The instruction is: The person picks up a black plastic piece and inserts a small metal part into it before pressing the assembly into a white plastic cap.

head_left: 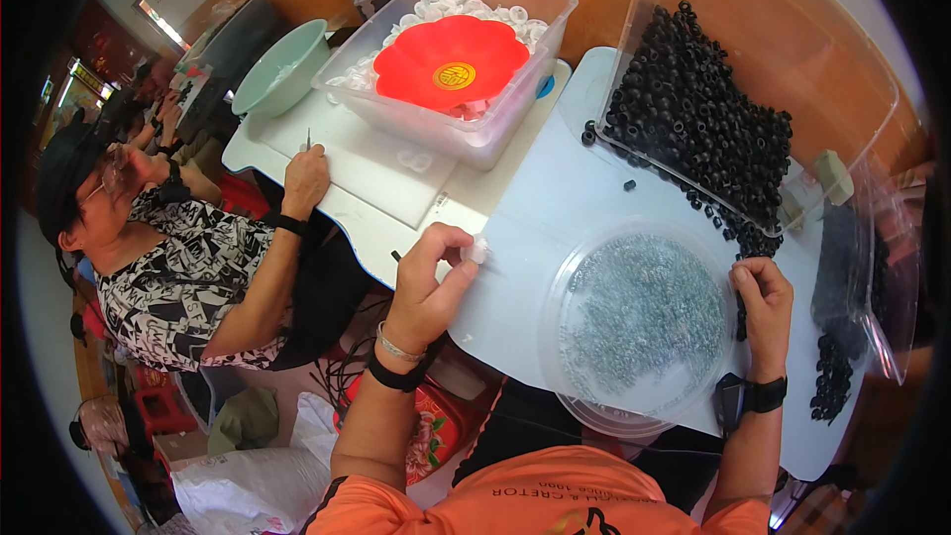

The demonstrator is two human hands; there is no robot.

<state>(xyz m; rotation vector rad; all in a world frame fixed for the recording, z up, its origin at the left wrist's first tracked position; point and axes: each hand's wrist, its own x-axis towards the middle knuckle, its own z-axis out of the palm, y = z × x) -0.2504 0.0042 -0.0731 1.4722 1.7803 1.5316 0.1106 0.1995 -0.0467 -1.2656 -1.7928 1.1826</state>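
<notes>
Between the thumb and fingers of my left hand [424,287] is a small white plastic piece [477,250], held over the left side of the pale table [525,198]. My right hand [765,305] is closed in a pinch at the right rim of a round clear tray [557,337]. Whatever those fingertips hold is too small to make out. Inside the tray lies a spread of tiny shiny grey-green pieces [644,302]. Just beyond my right hand, black plastic rings [693,114] spill from a tipped clear bin [718,203] onto the table.
A clear tub [475,144] of white plastic parts stands at the back, with a red flower-shaped dish [451,50] on top. To my left sits another person [198,277], one hand [307,178] at the adjoining white table. A green basin [282,69] stands beyond.
</notes>
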